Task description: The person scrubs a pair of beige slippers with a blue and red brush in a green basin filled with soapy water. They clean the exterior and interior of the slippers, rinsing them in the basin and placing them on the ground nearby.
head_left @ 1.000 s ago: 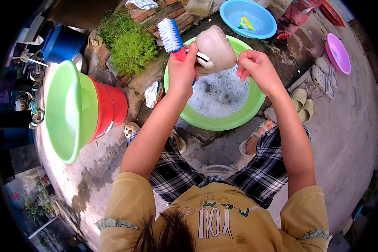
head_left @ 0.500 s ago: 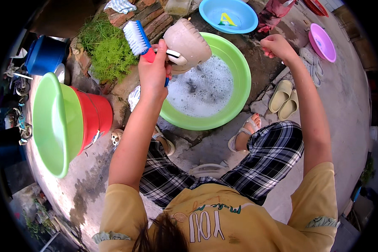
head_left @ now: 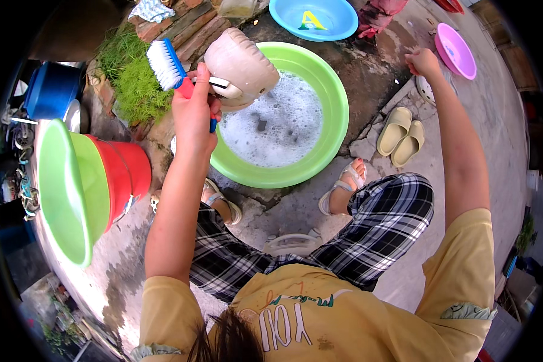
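Note:
My left hand [head_left: 194, 111] is closed around a scrub brush [head_left: 166, 65] with white bristles and a blue and red handle. The same hand grips a cream clog [head_left: 240, 67] with a scalloped sole edge, its strap near my thumb. Both are over the left rim of a green basin [head_left: 339, 130] of foamy water [head_left: 274, 123]; something dark shows among the suds. Out to the right, my right hand [head_left: 423, 63] has its fingers curled downward, and whatever they hold, if anything, is hidden. Just below it is a whitish shoe [head_left: 425, 90], partly covered by my forearm.
Beige slippers [head_left: 407, 137] lie right of the basin, with a pink basin [head_left: 456, 51] beyond. A blue basin [head_left: 314, 21] stands at the back. On the left are a red bucket [head_left: 127, 175] with a green tub [head_left: 63, 193], green plants [head_left: 140, 84] and bricks [head_left: 187, 30].
My right hand has moved outward to the right, away from the basin and over the whitish shoe. My left hand has shifted slightly left with the brush and clog. The whole view has swung a little.

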Demonstrator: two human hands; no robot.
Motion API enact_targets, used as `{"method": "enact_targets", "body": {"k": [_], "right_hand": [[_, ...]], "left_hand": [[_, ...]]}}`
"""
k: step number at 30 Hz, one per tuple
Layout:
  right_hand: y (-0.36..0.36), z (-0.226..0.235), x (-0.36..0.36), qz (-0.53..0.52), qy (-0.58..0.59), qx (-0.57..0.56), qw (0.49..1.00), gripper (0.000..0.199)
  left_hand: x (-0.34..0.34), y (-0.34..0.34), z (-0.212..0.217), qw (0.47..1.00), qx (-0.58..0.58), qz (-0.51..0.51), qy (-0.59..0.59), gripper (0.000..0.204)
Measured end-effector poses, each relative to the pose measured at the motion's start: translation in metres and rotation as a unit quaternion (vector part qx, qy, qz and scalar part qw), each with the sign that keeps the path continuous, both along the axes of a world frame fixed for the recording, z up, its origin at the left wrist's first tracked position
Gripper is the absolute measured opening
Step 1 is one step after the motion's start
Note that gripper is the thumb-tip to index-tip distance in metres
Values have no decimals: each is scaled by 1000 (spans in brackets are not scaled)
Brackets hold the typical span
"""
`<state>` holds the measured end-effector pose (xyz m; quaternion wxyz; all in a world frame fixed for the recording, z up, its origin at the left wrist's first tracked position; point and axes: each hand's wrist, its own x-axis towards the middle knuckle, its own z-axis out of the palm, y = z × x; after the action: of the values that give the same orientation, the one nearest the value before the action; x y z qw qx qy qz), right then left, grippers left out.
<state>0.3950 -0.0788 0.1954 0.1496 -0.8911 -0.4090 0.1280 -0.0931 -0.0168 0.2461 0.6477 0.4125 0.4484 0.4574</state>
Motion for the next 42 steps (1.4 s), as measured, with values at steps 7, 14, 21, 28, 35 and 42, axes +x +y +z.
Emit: {"method": "enact_targets", "body": {"k": [7, 14, 21, 28, 35, 42], "right_hand": [[-10, 17, -8, -80, 178, 68, 978, 21], [-16, 13, -3, -90, 213, 85, 969, 17], [-23, 1, 13, -116, 153, 81, 978, 4], [-27, -1, 17, -120, 148, 46, 981, 14], [-30, 0, 16, -144, 142, 46, 978, 15], [-41, -20, 6, -252, 404, 60, 877, 23]], "left_hand": [[2, 1, -5, 1000, 7, 0, -16, 30], [4, 0, -5, 1000, 10, -2, -10, 30], [5, 1, -8, 1000, 9, 1, -2, 31], [4, 2, -10, 1000, 0, 5, -3, 31], [3, 1, -8, 1000, -2, -5, -7, 29], [-1, 2, -12, 1000, -22, -12, -17, 25]]}}
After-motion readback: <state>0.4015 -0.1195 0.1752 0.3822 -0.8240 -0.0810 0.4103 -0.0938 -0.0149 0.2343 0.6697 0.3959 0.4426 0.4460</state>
